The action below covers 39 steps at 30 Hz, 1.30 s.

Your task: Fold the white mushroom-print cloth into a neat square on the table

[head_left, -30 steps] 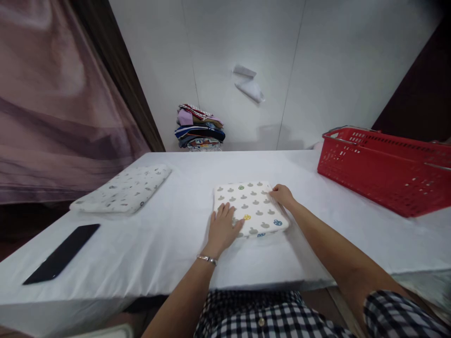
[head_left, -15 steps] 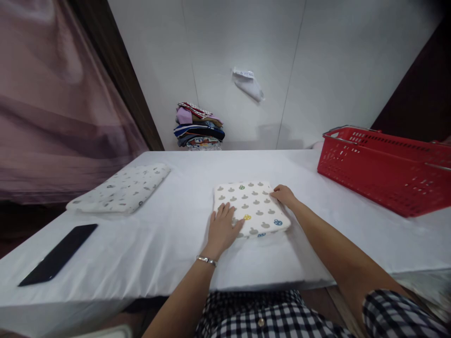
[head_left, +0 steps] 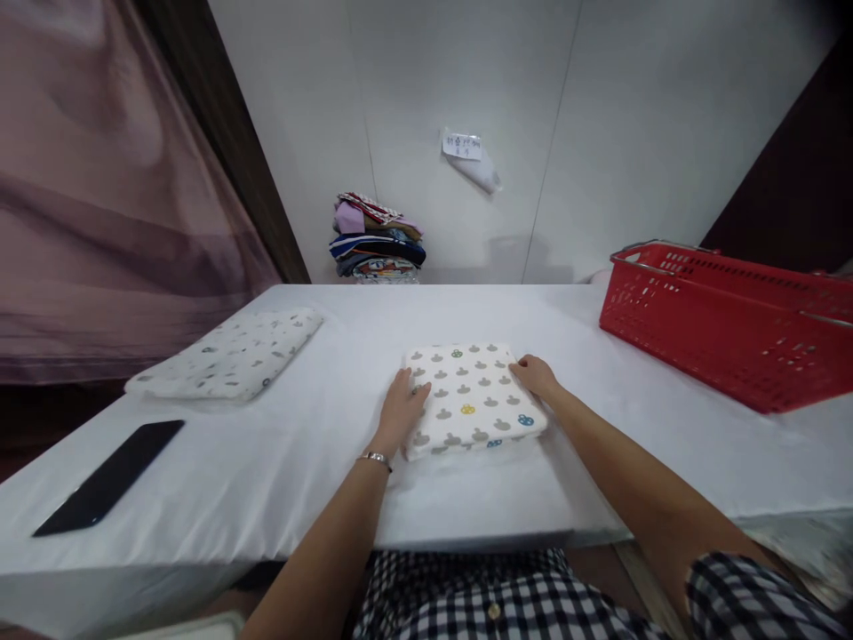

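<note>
A folded white cloth (head_left: 474, 384) printed with grey mushrooms and a few green, yellow and blue ones lies flat in front of me. My left hand (head_left: 401, 409) grips its left edge, the thumb resting on top and the fingers along the side. At the right edge, my right hand (head_left: 535, 375) has its fingers curled onto the cloth; its fingertips are partly hidden. Both hands rest low, close to the white-covered table (head_left: 346, 356).
To the left lie another folded printed cloth (head_left: 233, 356) and a black phone-like slab (head_left: 110, 478). A red plastic basket (head_left: 720, 329) stands at the right. Beyond the far edge is a stack of folded clothes (head_left: 378, 240); a paper note (head_left: 462, 146) hangs on the wall.
My left hand has slid left from the top of the cloth to its left edge. The right hand stays at the right edge, and the cloth has hardly moved.
</note>
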### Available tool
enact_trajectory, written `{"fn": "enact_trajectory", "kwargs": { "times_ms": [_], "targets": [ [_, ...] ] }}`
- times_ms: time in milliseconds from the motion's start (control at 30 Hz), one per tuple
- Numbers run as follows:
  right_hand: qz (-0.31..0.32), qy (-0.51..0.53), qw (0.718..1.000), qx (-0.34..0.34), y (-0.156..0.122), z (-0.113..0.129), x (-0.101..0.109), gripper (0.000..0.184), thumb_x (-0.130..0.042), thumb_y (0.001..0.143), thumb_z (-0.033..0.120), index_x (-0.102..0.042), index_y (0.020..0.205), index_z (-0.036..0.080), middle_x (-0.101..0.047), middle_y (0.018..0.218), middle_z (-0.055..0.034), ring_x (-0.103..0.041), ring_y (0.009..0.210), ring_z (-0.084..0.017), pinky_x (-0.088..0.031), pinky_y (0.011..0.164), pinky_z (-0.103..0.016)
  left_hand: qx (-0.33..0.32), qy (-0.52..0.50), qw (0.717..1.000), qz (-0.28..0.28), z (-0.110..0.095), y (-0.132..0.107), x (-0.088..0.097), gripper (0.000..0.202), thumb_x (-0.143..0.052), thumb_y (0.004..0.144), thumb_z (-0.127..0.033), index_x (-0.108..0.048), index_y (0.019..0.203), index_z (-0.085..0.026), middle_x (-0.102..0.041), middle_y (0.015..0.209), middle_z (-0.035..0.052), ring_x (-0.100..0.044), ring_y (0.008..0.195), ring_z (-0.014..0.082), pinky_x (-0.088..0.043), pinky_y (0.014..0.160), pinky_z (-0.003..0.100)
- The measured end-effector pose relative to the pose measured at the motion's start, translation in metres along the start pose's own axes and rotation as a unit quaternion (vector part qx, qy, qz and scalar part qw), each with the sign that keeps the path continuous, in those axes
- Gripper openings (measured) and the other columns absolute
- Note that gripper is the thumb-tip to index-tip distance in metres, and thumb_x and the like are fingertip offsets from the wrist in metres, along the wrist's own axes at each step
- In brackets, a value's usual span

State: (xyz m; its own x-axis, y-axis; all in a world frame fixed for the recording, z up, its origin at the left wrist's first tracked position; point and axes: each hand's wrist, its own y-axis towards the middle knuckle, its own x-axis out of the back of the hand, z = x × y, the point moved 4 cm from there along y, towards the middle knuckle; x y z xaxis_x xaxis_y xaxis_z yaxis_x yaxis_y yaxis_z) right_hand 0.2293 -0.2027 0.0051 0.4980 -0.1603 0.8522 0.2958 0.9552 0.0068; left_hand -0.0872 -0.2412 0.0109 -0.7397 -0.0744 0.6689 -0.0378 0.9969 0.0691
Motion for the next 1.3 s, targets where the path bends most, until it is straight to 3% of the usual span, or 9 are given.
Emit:
{"fn": "enact_trajectory", "kwargs": {
  "times_ms": [233,467,667,900,967,1100,1200,1300],
  "targets": [
    [-0.022,0.026,0.999,0.01,-0.006,0.002,-0.006,0.02,-0.053,0.083,0.032,-0.064,0.09,0.018,-0.068,0.091,-0.0054,-0.06,0.083,-0.018,-0.04,0.068,-0.024,0.004,0.006,1.0,0.01,0.008,0.002,-0.011,0.056,-0.05,0.082,-0.029,-0.041,0.137,-0.023,-0.034,0.148,0.0034,-0.034,0.134,0.0202,-0.027,0.11,0.034],
    [-0.022,0.015,1.0,0.0,-0.008,0.004,-0.006,0.035,-0.05,0.084,0.038,-0.062,0.108,0.015,-0.068,0.097,-0.0092,-0.061,0.085,-0.021,-0.04,0.068,-0.026,0.008,-0.024,1.0,0.011,0.011,0.001,-0.012,0.055,-0.051,0.082,-0.031,-0.043,0.136,-0.023,-0.031,0.149,0.003,-0.033,0.135,0.0194,-0.028,0.11,0.031],
    [-0.009,0.007,1.0,0.023,-0.009,0.013,-0.009,0.031,-0.046,0.087,0.037,-0.067,0.099,0.018,-0.069,0.097,-0.0079,-0.061,0.089,-0.02,-0.04,0.07,-0.024,0.003,-0.027,0.999,-0.016,0.014,0.003,-0.012,0.053,-0.05,0.084,-0.033,-0.044,0.135,-0.022,-0.033,0.149,0.0041,-0.031,0.136,0.0195,-0.026,0.112,0.032],
    [0.018,0.015,0.999,0.036,-0.001,0.006,-0.011,0.035,-0.043,0.087,0.039,-0.067,0.098,0.016,-0.068,0.102,-0.0116,-0.061,0.093,-0.025,-0.043,0.078,-0.031,-0.001,-0.055,0.998,-0.006,0.017,0.003,-0.014,0.052,-0.053,0.083,-0.031,-0.046,0.134,-0.024,-0.027,0.151,0.0037,-0.034,0.134,0.021,-0.028,0.111,0.033],
    [0.016,0.028,0.999,0.038,0.005,0.005,-0.009,0.041,-0.044,0.087,0.042,-0.063,0.111,0.015,-0.064,0.114,-0.013,-0.059,0.102,-0.027,-0.043,0.086,-0.034,0.01,-0.086,0.996,-0.01,0.018,0.003,-0.013,0.052,-0.054,0.083,-0.034,-0.047,0.134,-0.023,-0.027,0.151,0.0049,-0.031,0.136,0.021,-0.026,0.112,0.032],
    [0.005,0.144,0.989,0.047,0.014,0.011,-0.009,0.062,-0.041,0.087,0.05,-0.039,0.139,0.016,-0.042,0.143,-0.0116,-0.044,0.126,-0.026,-0.035,0.104,-0.037,0.032,-0.141,0.989,-0.012,0.019,0.003,-0.011,0.056,-0.053,0.084,-0.042,-0.044,0.136,-0.022,-0.022,0.153,0.0047,-0.024,0.139,0.0209,-0.023,0.113,0.032],
    [0.047,0.174,0.981,0.066,0.016,0.017,-0.02,0.069,-0.043,0.085,0.053,-0.035,0.142,0.015,-0.035,0.147,-0.0092,-0.033,0.134,-0.025,-0.025,0.111,-0.039,0.021,-0.145,0.989,0.002,0.018,0.004,-0.013,0.061,-0.058,0.081,-0.044,-0.042,0.137,-0.023,-0.021,0.153,0.0049,-0.023,0.139,0.0227,-0.021,0.113,0.034],
    [0.063,0.16,0.982,0.078,0.018,0.017,-0.029,0.07,-0.045,0.083,0.054,-0.037,0.141,0.016,-0.035,0.146,-0.008,-0.031,0.135,-0.026,-0.021,0.114,-0.041,-0.002,-0.133,0.991,0.01,0.019,0.004,-0.016,0.064,-0.062,0.078,-0.041,-0.044,0.136,-0.022,-0.022,0.152,0.0071,-0.022,0.139,0.0242,-0.018,0.114,0.035]
  ]
}}
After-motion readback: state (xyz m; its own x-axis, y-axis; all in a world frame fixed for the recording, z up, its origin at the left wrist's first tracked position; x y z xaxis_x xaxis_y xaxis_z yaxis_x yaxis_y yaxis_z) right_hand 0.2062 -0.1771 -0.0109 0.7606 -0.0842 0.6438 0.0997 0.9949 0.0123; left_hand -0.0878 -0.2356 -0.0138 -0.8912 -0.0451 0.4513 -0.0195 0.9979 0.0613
